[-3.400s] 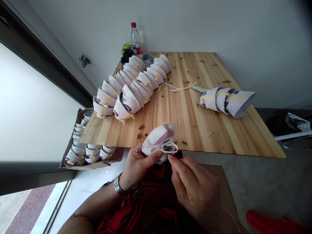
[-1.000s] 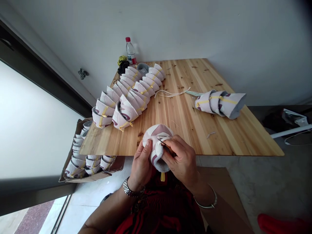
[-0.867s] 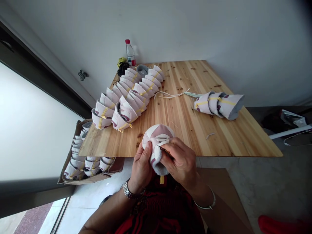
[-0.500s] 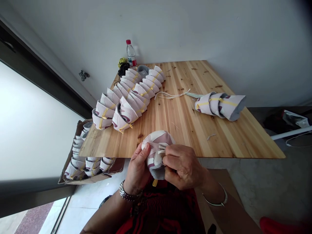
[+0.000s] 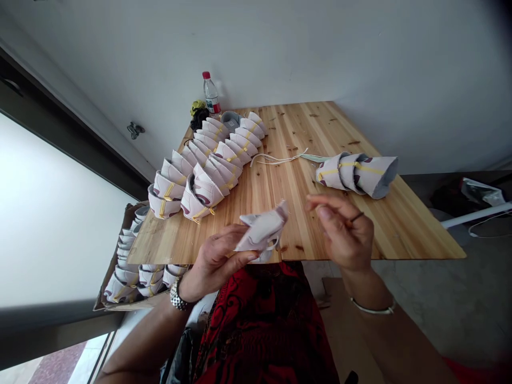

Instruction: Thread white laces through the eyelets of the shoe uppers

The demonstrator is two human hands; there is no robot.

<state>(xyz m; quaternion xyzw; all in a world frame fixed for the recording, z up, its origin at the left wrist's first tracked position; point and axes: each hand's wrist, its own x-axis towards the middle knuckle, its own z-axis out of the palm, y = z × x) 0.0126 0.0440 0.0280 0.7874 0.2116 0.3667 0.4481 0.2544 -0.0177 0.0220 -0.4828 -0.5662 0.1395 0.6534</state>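
The shoe [image 5: 262, 229], over the table [image 5: 400, 229] edge at six o'clock, is gripped by the left hand [image 5: 218, 258]. The right hand [image 5: 346, 229] has moved off toward three o'clock, so work on the lace [image 5: 276, 243] seems paused; whether it pinches anything, I cannot tell.

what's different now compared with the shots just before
The right hand has let go of the shoe upper and moved off to the right; whether it holds anything small is unclear. The left hand keeps hold of the upper, now turned so its grey opening no longer faces the wearer. The stacked rows, nested uppers at right and bottle stayed put.
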